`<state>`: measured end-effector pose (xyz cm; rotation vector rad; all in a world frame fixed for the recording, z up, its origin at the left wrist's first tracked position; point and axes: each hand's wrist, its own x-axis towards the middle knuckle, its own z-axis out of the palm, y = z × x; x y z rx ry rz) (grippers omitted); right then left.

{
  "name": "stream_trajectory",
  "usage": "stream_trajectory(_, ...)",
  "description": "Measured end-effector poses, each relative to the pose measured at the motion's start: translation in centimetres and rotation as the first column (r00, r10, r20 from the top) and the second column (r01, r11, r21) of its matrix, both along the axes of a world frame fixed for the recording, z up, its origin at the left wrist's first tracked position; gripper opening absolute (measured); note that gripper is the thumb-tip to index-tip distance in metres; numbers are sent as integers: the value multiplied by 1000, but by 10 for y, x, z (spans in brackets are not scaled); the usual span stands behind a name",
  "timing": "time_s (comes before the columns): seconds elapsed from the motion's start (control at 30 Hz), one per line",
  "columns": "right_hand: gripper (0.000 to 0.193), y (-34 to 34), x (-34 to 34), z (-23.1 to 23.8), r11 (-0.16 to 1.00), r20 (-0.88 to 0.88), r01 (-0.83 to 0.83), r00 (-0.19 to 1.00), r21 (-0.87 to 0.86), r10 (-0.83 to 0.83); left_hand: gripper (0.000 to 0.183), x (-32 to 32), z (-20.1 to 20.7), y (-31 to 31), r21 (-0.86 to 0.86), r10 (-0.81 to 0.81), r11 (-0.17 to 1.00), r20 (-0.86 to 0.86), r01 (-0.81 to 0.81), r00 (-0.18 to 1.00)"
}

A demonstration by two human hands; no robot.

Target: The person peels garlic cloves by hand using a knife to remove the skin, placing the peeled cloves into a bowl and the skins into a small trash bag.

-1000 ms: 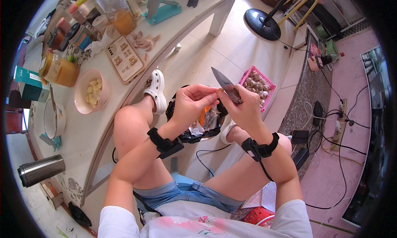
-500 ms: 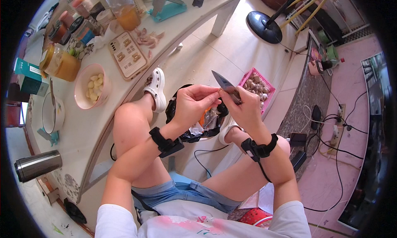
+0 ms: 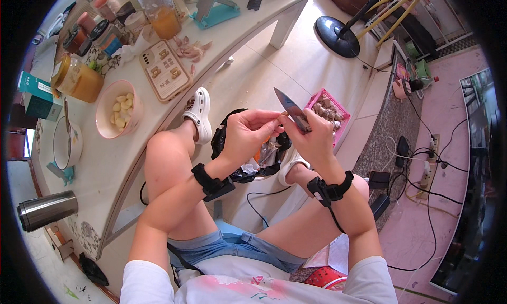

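Note:
My left hand (image 3: 247, 131) pinches a small brownish garlic clove (image 3: 284, 114), mostly covered by the fingertips. My right hand (image 3: 312, 134) is closed round a small knife (image 3: 290, 106), its blade pointing up and away to the left; the right thumb meets the clove. Below both hands stands a bin lined with a black bag (image 3: 217, 140), with scraps and wrappers inside. Peeled garlic cloves (image 3: 120, 111) lie in a pink-rimmed bowl (image 3: 134, 125) on the table to the left. Beyond my right hand, a pink basket (image 3: 343, 125) holds whole garlic bulbs (image 3: 328, 111).
The white table (image 3: 113, 169) curves along the left, bearing a tray (image 3: 168, 74), garlic skins (image 3: 193, 49), jars (image 3: 79, 79), an enamel bowl (image 3: 68, 145) and a steel tumbler (image 3: 48, 210). A black fan base (image 3: 337, 35) stands ahead. Cables (image 3: 430, 209) hang at the right.
The knife blade has tilted slightly, its tip shifting a little to the right, and more of the clove shows between my fingertips. Both hands otherwise stay nearly in place.

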<state>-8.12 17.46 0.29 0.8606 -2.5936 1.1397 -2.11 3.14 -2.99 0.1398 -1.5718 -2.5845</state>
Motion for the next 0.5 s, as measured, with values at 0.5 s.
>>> stream_trajectory(0.5, 22, -1, 10, -8, 991, 320, -121, 938, -53, 132, 12, 2, 1, 1, -52, 103, 994, 81, -99, 991)
